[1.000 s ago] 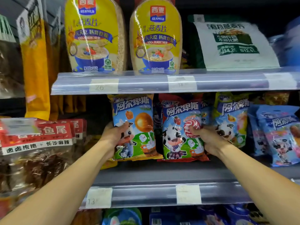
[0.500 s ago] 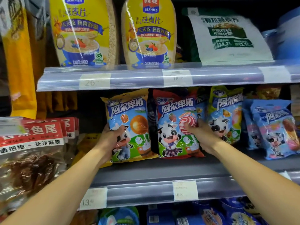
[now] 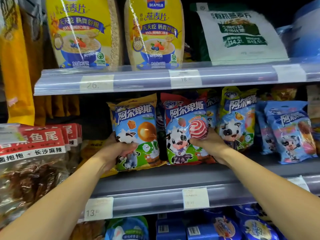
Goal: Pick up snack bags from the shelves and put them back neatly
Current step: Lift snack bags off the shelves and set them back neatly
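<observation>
My left hand (image 3: 119, 151) grips the lower left edge of the orange-topped candy bag (image 3: 138, 118), thumb curled across the cow printed on its front, the other fingers hidden behind the pack; my right hand (image 3: 212, 147) grips the lower right edge of the red-topped candy bag (image 3: 181, 116), thumb pressed just under the printed swirl lollipop, fingers wrapped round the back; both bags stand upright on the middle shelf (image 3: 155, 178), side by side with a narrow dark gap between them, though I cannot tell whether either is lifted clear of the shelf board; a yellow-topped bag (image 3: 237, 116) of the same brand stands just beside my right hand, and blue bags (image 3: 290, 132) stand further right; red-labelled packs (image 3: 34, 144) hang to the left of my left arm; two yellow oat bags (image 3: 81, 32) stand on the upper shelf (image 3: 138, 80) directly above; price tags (image 3: 98, 208) sit on the rail below my arms.
</observation>
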